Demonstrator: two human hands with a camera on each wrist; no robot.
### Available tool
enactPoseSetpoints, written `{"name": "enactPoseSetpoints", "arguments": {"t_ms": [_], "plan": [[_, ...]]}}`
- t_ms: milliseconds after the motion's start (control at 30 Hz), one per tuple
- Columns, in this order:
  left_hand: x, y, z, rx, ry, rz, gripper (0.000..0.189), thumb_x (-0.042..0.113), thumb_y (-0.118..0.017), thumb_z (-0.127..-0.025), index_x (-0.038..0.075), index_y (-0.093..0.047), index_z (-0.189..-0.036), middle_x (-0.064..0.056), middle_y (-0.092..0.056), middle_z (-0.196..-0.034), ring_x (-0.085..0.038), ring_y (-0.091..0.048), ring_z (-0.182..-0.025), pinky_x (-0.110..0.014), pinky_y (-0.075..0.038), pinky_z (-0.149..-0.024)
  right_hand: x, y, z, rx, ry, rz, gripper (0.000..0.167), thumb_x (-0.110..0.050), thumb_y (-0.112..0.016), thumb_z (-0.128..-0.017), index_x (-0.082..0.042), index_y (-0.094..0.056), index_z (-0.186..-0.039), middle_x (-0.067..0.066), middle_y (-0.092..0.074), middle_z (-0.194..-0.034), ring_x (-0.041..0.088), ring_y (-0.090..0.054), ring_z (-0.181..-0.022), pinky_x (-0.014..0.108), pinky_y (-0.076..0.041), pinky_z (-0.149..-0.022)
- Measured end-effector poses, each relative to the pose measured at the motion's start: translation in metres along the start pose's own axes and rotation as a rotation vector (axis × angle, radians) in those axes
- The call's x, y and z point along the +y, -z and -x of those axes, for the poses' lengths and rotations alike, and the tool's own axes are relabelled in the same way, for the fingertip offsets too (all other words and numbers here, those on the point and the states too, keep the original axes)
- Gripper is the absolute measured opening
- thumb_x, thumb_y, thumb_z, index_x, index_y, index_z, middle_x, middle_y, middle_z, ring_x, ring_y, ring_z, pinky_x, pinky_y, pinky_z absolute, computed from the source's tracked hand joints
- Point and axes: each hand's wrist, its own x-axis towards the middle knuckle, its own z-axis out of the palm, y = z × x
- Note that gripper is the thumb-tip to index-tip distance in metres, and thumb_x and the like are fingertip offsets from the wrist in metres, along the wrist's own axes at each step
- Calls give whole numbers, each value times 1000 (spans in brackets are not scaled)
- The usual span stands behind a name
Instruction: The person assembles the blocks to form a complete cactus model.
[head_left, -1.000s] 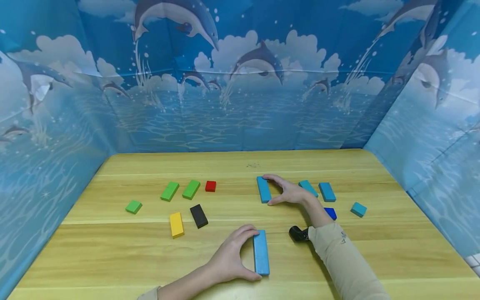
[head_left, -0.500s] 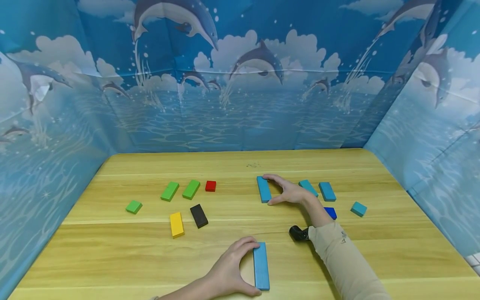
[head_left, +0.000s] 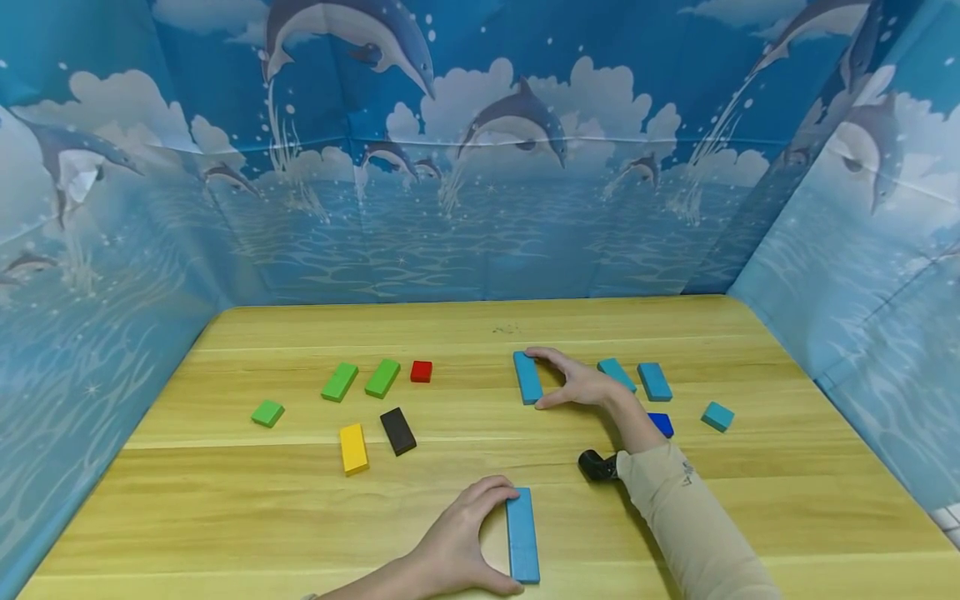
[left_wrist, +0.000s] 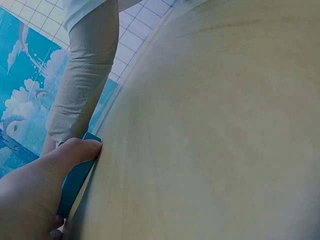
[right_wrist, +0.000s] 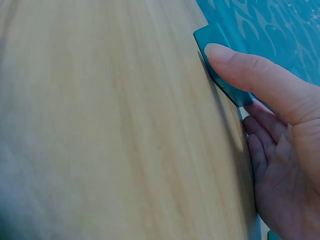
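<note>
The right hand (right_wrist: pixel 295 150) holds a blue block (right_wrist: pixel 210 35), thumb (right_wrist: pixel 260 75) against it; the table (right_wrist: pixel 125 120) — pale, streaked wood — fills the left, and patterned blue cloth (right_wrist: pixel 280 30) shows at upper right.

Two long blue blocks, plain and straight-edged, are each held end to end by a hand; the nearer block (head_left: pixel 523 537) is at the bottom centre of the head view, its long side running almost straight up and down the frame, its lower end slightly to the right; the left hand (head_left: pixel 453 537) grips it from the left, fingers at the upper end, thumb at the lower; the farther block (head_left: pixel 528 379) lies just right of centre, slightly below the frame's mid-height, tilted a little, its top end leaning left; the right hand (head_left: pixel 576 382) holds it from the right, fingers at its top end, thumb at its bottom; the two blocks are well apart, one above the other in the frame.
</note>
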Motion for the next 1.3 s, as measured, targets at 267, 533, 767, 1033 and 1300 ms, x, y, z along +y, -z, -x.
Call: {"name": "enactPoseSetpoints", "arguments": {"t_ms": [267, 533, 767, 1033, 1300], "plan": [[0, 1, -1, -51, 5, -33, 83, 51, -77, -64, 20, -41, -132, 3, -38, -136, -14, -38, -124, -34, -37, -99, -1, -2, 1, 38, -10, 21, 83, -14, -74, -77, -7, -23, -144, 15, -16, -149, 34, -11, -137, 52, -14, -107], [-1, 2, -1, -82, -3, -46, 84, 55, -74, -66, 21, -38, -133, 3, -36, -137, -14, -36, -125, -35, -36, -100, 1, -7, 2, 113, 25, 70, 80, -17, -77, -74, -5, -33, -140, 17, -21, -147, 35, -21, -134, 50, -19, -106], [-1, 3, -2, -90, -16, -63, 85, 58, -73, -66, 20, -37, -134, 2, -35, -136, -14, -36, -125, -36, -36, -99, -9, -18, 14, 133, 62, 39, 78, -17, -79, -71, -7, -39, -137, 14, -27, -144, 31, -26, -133, 45, -22, -107], [-2, 3, -1, -102, -32, -85, 89, 61, -71, -66, 19, -35, -135, 2, -34, -137, -14, -35, -125, -37, -35, -100, -26, -40, 30, 155, 98, 40, 79, -19, -81, -69, -6, -41, -136, 15, -29, -142, 33, -25, -132, 49, -22, -105], [-3, 5, -1, -106, -39, -76, 85, 61, -67, -70, 19, -33, -136, 2, -33, -137, -14, -35, -125, -37, -36, -100, -29, -60, 43, 171, 114, -60, 79, -13, -80, -68, -3, -39, -135, 18, -25, -142, 34, -26, -132, 45, -22, -106]]}}
